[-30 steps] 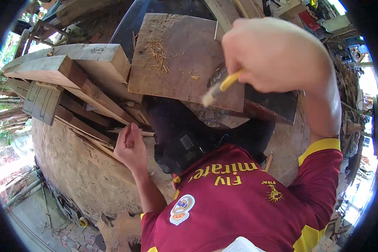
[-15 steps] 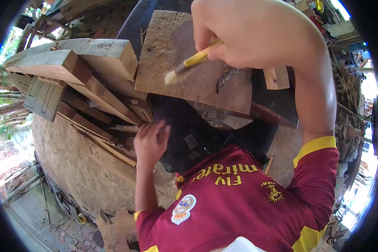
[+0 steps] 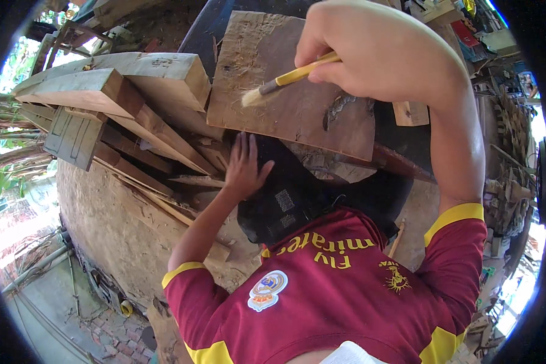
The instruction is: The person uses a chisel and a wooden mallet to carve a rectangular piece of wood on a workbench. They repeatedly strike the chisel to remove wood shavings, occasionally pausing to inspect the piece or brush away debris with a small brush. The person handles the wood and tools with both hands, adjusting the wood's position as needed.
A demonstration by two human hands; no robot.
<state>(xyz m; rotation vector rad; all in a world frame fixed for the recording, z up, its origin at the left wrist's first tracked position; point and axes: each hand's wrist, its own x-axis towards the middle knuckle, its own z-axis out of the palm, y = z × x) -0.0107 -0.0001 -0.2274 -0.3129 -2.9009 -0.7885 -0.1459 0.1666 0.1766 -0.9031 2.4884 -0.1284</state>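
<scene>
My right hand [image 3: 352, 54] grips a paintbrush [image 3: 291, 77] by its yellow handle. The pale bristles point down and left, over a flat wooden board [image 3: 321, 124]. Wood shavings [image 3: 249, 57] lie scattered on the left part of that board, and a dark, rough patch [image 3: 335, 111] marks its right part. My left hand [image 3: 246, 167] rests on my dark-clad leg, just below the board's near edge. Its fingers are stretched out and it holds nothing. Whether the bristles touch the board I cannot tell.
Thick timber beams [image 3: 158, 70] are stacked to the left, with a small grey wooden panel [image 3: 73, 136] leaning on them. A short wood block [image 3: 411, 113] sits right of the board. Dusty ground [image 3: 115, 212] spreads at the lower left.
My left hand has moved up and forward along my leg, and its fingers have straightened. The brush, still in my right hand, appears slightly farther right; the whole view has shifted a little.
</scene>
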